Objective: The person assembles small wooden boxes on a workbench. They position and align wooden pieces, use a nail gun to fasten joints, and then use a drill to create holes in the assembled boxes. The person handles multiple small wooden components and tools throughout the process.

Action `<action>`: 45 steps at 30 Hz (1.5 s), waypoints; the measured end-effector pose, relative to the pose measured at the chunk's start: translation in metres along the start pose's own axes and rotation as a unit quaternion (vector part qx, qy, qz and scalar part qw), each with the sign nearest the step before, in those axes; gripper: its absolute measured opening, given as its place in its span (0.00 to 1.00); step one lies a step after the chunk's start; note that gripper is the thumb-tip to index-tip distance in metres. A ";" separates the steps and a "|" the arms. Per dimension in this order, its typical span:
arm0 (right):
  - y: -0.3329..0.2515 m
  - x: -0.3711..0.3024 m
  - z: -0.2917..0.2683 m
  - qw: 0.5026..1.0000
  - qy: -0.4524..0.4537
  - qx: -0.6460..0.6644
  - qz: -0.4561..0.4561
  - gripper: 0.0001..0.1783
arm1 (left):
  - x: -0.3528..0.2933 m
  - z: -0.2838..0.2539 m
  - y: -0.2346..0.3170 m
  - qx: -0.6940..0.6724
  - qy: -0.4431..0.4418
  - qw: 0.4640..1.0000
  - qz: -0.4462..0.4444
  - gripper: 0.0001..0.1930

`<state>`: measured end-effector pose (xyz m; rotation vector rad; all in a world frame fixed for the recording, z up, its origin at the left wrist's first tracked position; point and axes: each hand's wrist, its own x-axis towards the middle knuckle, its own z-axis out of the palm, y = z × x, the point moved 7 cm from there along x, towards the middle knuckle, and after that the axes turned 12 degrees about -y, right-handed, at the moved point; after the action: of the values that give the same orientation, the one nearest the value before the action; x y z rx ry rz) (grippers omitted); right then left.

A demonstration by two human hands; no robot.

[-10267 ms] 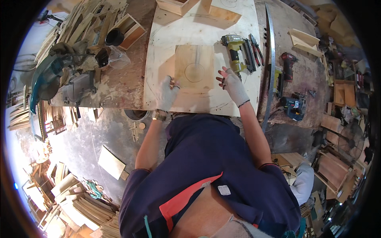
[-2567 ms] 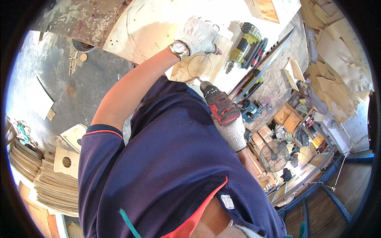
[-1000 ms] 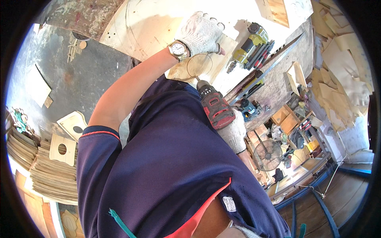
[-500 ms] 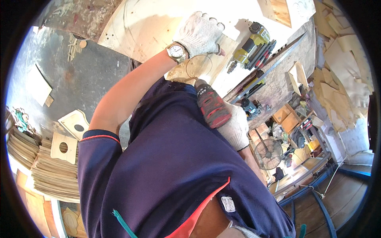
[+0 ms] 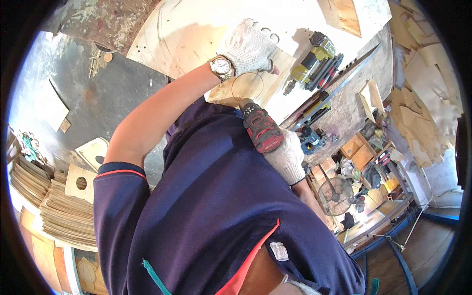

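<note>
Landmark: wooden board (image 5: 268, 91), flat, pale-grained, marked with a thin drawn circle. Drill (image 5: 264, 129), red-and-black casing, chuck over the board's near side at the circle's rim. Right hand (image 5: 288, 156), coarse knit glove, clamped on the drill; fingertips hidden. Left hand (image 5: 249, 47), similar glove, rests on the board's left side, thumb apart from fingers. Nail gun (image 5: 314, 58), yellow-green and black, right of the board.

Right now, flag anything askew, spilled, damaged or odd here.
On the left hand, the glove looks odd: the thumb tip pokes out bare; whether cut or worn, I can't tell. I see no spill.
</note>
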<state>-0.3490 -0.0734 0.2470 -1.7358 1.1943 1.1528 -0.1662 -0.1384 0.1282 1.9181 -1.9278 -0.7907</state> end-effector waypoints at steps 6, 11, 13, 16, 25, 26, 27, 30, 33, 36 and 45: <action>0.004 -0.012 0.001 1.000 -0.001 0.017 -0.014 0.22 | 0.003 -0.001 0.002 -0.007 -0.045 0.999 0.009 0.38; 0.001 -0.022 -0.002 0.999 0.010 0.022 -0.027 0.24 | 0.004 -0.005 0.005 -0.004 -0.083 0.997 0.002 0.37; 0.010 -0.030 -0.003 0.998 0.022 0.038 -0.043 0.26 | 0.003 -0.008 0.007 -0.001 -0.079 0.997 0.000 0.37; 0.040 -0.056 -0.004 0.990 0.058 0.116 -0.053 0.29 | 0.001 -0.007 0.008 0.013 -0.044 0.999 0.012 0.38; 0.146 -0.067 0.021 0.908 0.296 0.291 0.053 0.24 | 0.005 -0.011 0.014 0.062 -0.038 0.997 0.014 0.37; 0.157 -0.068 0.020 0.896 0.328 0.295 0.050 0.24 | 0.004 -0.016 0.017 0.072 -0.057 0.996 0.006 0.37; 0.173 -0.066 0.022 0.897 0.324 0.285 0.095 0.23 | 0.003 -0.019 0.019 0.085 -0.075 0.994 -0.005 0.36; 0.223 -0.067 0.025 0.862 0.396 0.278 0.149 0.21 | 0.006 -0.012 0.017 0.130 -0.072 0.989 -0.011 0.33; 0.280 -0.051 0.019 0.837 0.424 0.265 0.223 0.23 | 0.004 -0.009 0.009 0.156 -0.020 0.988 -0.006 0.28; 0.365 -0.005 0.028 0.820 0.445 0.250 0.257 0.27 | 0.005 -0.009 0.014 0.168 0.035 0.985 0.030 0.23; 0.497 0.132 -0.040 0.832 0.396 0.263 0.286 0.32 | -0.001 -0.011 0.003 0.190 0.054 0.980 0.008 0.18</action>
<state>-0.7874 -0.3030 0.1008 -1.4532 2.3899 0.2466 -0.1627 -0.1398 0.1388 2.1009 -2.1422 -0.3188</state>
